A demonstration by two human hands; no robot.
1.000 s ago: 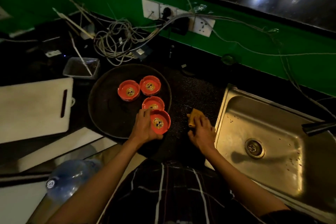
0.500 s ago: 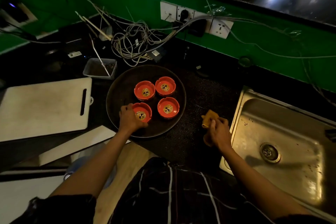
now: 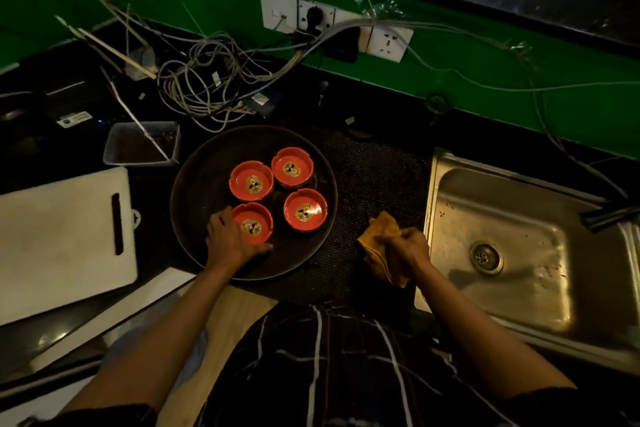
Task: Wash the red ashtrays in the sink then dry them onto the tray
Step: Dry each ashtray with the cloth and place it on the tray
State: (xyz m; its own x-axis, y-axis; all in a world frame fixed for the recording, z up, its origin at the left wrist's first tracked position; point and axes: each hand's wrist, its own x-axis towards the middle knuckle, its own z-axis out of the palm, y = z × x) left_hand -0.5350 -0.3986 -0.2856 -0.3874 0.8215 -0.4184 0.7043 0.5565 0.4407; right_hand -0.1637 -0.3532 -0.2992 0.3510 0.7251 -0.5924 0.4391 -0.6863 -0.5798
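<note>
Several red ashtrays stand on a round dark tray [image 3: 194,184] on the counter. The near-left ashtray [image 3: 254,224] is held at its left and near rim by my left hand [image 3: 228,241], fingers curled around it. The others are at far left [image 3: 251,180], far right [image 3: 292,167] and near right [image 3: 305,209]. My right hand [image 3: 408,250] grips a yellow cloth [image 3: 379,246] over the dark mat, just left of the steel sink [image 3: 450,184].
A white cutting board [image 3: 62,236] lies left of the tray. A clear plastic container [image 3: 142,144] sits behind the board. Tangled cables [image 3: 207,83] and wall sockets [image 3: 332,22] run along the green wall. A dark faucet [image 3: 609,215] reaches over the sink from the right.
My left hand carried the ashtray from the tray's near-right edge to the near-left spot and set it down. My right hand lifted the yellow cloth slightly off the mat.
</note>
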